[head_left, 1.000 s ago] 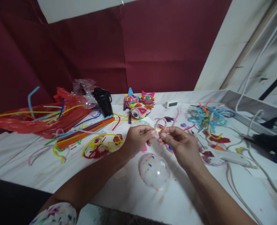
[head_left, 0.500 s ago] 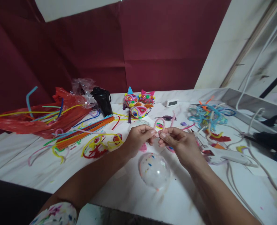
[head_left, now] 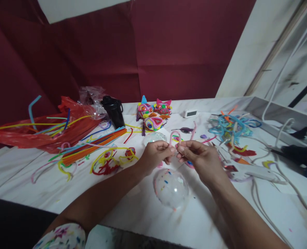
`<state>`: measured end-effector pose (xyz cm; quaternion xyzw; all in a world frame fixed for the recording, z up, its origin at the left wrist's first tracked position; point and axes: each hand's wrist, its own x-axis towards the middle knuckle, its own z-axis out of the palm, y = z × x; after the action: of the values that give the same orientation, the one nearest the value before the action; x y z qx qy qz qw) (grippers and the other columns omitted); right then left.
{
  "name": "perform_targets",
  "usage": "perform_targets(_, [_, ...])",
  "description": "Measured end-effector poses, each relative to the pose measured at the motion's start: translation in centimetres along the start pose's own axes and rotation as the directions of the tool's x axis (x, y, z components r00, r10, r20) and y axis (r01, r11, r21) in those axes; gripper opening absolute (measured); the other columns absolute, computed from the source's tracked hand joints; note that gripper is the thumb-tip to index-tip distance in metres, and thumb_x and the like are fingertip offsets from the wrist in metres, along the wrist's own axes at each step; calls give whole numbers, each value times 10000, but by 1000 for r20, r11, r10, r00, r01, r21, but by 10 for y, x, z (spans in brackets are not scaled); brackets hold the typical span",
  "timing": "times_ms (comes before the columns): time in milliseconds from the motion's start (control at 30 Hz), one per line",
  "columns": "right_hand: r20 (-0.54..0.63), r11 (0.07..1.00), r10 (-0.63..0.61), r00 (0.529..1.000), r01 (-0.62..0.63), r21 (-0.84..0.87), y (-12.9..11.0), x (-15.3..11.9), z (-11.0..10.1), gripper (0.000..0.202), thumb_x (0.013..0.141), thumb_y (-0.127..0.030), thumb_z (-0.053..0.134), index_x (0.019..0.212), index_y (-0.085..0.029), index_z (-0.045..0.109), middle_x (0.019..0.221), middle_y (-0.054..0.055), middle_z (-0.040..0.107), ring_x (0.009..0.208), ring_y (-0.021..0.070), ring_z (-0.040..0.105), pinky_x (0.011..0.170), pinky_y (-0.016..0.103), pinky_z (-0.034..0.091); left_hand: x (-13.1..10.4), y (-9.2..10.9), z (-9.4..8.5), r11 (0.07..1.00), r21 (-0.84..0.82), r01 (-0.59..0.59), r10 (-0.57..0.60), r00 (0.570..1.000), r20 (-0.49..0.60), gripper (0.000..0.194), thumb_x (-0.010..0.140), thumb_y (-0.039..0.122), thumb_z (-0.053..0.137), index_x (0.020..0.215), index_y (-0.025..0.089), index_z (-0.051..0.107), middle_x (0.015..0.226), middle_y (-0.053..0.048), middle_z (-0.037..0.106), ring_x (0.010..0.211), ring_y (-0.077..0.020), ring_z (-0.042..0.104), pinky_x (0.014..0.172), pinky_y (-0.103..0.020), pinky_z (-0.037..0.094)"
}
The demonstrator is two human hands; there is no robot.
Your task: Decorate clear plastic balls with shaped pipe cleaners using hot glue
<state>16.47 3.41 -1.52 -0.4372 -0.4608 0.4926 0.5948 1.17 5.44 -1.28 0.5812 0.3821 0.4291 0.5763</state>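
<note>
Tabletop edge [head_left: 143, 233] well apart from hands [head_left: 154, 155] [head_left: 204, 159]

The white table [head_left: 148, 221] had room in front of the clear dome [head_left: 171, 190]. A glue gun [head_left: 259, 173] and cords [head_left: 253, 195] blocked the way right of the right hand [head_left: 201, 157].
</note>
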Motion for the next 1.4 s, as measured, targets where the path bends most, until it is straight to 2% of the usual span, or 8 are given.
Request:
perform_targets(233, [11,999,-36,999,36,-16,1,0,0,373,592,-418,807,853,-179,688,626,-6,675,542,117,625,503,237,543,2,1,-2,1000,5,16,-16,999,-31,235,709,332,683,646,123,595,491,20,552,438,-73,491,455,-198,414])
perform_targets(733, [21,985,-131,991,133,-114,9,2,-2,373,651,-432,754,903,-172,665,654,-2,655,593,143,647,495,251,551,5,-5,-3,995,-62,77,-79,997,-24,254,681,339,708,621,127,580,536,14,566,437,-61,485,452,-199,404])
perform_targets(900, [58,956,-166,985,175,-235,17,2,-4,335,724,-452,689,921,-182,667,658,8,662,603,156,651,506,264,551,5,-3,-5,990,-82,114,-117,992,-41,218,679,306,697,636,132,572,596,5,602,431,-60,506,437,-202,417])
perform_targets(1033, [39,886,-251,967,246,-393,20,-1,-5,276,783,-441,624,903,-199,683,707,22,697,560,152,641,525,285,552,4,2,-10,983,-55,177,-179,984,-15,116,648,209,665,712,131,608,650,-6,638,440,-66,532,444,-207,432])
perform_targets(1100, [31,820,-348,937,320,-474,20,-4,-5,243,802,-414,608,899,-208,692,754,33,715,565,159,649,529,293,550,2,4,-14,978,2,206,-206,978,31,91,632,179,644,700,131,605,597,6,617,429,-63,517,433,-196,412])
perform_targets(1167, [48,732,-463,885,413,-542,19,-7,-3,212,820,-378,598,899,-207,696,801,47,725,580,170,660,512,299,543,-1,8,-19,972,93,214,-222,971,84,51,634,168,616,663,132,596,534,20,582,410,-59,485,409,-183,374])
perform_targets(1267, [127,576,-617,777,556,-600,17,-12,1,165,845,-304,584,908,-203,698,854,66,735,637,192,686,560,323,555,-9,15,-26,946,264,187,-225,967,120,48,667,167,581,649,133,610,487,42,539,390,-50,441,393,-175,334])
perform_targets(1400, [234,388,-733,638,676,-627,18,-16,7,144,856,-192,568,917,-200,698,859,64,748,742,203,710,652,315,569,-21,29,-35,838,528,137,-220,971,97,84,692,158,576,690,142,658,472,71,506,415,-47,437,413,-163,318])
